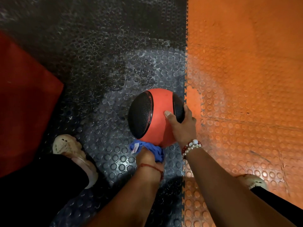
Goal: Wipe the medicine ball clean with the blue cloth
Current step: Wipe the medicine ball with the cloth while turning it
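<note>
Studded floor mats (114, 71) below; our right hand (182, 126) clasps the medicine ball (160, 102) steady, left hand (147, 158) clenching the blue cloth (158, 153) against it beyond our knuckles.

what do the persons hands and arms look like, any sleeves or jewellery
Both forearms are bare, with no sleeves or gloves. The left hand has a thin red thread at its wrist; the right hand wears beaded bracelets, dark red and white.

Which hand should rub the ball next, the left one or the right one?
Left. The left hand grips the blue cloth against the near side of the medicine ball, so it can likely wipe right away. The right hand holds the ball steady and has no cloth.
</note>
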`<act>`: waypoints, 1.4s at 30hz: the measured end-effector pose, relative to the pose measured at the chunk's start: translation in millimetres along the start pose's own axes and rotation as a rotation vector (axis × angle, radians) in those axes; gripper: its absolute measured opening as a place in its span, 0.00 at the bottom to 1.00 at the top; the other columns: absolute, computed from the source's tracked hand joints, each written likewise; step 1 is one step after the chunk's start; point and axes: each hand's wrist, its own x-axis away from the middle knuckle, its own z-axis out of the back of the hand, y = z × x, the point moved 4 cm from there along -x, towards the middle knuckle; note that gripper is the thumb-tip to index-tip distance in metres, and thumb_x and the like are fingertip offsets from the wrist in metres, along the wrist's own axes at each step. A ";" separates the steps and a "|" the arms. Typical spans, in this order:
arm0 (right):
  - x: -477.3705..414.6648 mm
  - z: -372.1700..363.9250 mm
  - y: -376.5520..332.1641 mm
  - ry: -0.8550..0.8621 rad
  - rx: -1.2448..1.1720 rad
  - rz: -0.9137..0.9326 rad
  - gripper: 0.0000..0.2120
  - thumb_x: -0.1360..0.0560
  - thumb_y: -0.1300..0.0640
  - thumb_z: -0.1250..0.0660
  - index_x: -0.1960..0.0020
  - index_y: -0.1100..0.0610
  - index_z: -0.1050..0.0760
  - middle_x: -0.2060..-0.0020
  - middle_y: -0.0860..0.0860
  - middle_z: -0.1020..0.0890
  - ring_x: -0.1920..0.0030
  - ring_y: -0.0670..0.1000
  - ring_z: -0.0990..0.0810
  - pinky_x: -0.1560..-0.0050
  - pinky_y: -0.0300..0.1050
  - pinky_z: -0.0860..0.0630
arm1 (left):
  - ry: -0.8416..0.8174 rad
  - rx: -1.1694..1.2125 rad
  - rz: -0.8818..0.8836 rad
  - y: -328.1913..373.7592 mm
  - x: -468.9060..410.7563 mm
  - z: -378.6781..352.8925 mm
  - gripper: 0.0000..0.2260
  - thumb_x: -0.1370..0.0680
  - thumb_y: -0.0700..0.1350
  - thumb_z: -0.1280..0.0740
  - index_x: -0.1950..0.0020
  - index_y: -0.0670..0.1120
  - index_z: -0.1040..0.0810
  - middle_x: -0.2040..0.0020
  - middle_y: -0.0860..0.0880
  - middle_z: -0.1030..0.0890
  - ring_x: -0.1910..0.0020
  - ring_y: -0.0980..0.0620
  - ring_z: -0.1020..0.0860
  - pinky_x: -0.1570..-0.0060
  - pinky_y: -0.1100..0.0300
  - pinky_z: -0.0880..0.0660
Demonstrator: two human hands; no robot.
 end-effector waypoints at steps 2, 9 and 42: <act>7.4 -1.8 1.3 0.025 0.014 -0.001 0.42 0.33 0.40 0.29 0.26 0.48 0.45 0.33 0.56 0.37 0.34 0.56 0.33 0.33 0.46 0.37 | -0.121 0.770 0.335 -20.3 -1.7 -11.5 0.23 0.16 0.52 0.59 0.26 0.52 0.69 0.21 0.48 0.49 0.36 0.57 0.26 0.46 0.60 0.25; 27.9 -3.8 1.6 0.223 0.177 -0.013 0.36 0.37 0.33 0.30 0.39 0.55 0.34 0.41 0.53 0.34 0.45 0.60 0.25 0.47 0.54 0.26 | 0.457 0.817 0.022 -43.9 -36.2 50.3 0.13 0.19 0.44 0.42 0.40 0.40 0.24 0.40 0.37 0.23 0.44 0.41 0.22 0.45 0.48 0.24; 1.5 0.8 -0.3 -0.056 0.124 0.210 0.39 0.31 0.41 0.30 0.26 0.44 0.45 0.31 0.51 0.41 0.32 0.51 0.35 0.34 0.45 0.36 | 0.730 0.369 -0.633 29.1 -7.6 88.3 0.07 0.24 0.53 0.33 0.56 0.51 0.27 0.52 0.47 0.25 0.55 0.52 0.27 0.53 0.59 0.31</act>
